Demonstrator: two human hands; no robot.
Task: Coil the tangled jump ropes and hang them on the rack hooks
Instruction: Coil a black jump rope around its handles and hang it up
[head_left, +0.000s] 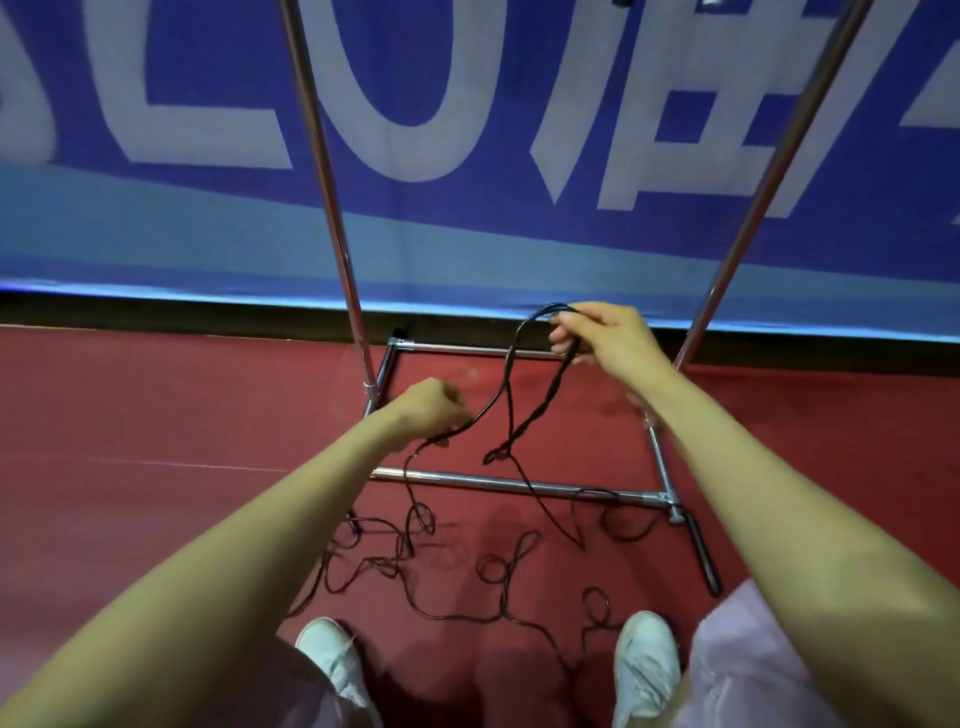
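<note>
Two bare forearms (779, 493) reach forward from the person, above pale trouser legs (753, 670) and a pair of white shoes (647, 654) planted on the red floor (156, 415) just short of the rack (356, 322). The right hand (602, 338), raised over the rear of the rack's base frame and close to its right upright, has its fingers closed round the top of a loop of thin black jump rope (494, 457). Two strands drop from that grasp, one twisted on itself, and meet in a small knot hanging just above the rack's front crossbar (519, 483). The left hand (431, 410), lower and towards the rack's left upright, is clenched on a strand that runs up to the loop; below this fist the cord falls across the front crossbar to the floor. The remainder of the rope lies in loose, overlapping curls and small loops on the floor in front of the rack, between the crossbar and the shoes, with one stretch draped over the crossbar's right end. The rack's two chrome uprights (747, 218) rise out of the top of the view. Behind the rack, a blue banner (467, 104) with large pale lettering hangs down to the floor line.
</note>
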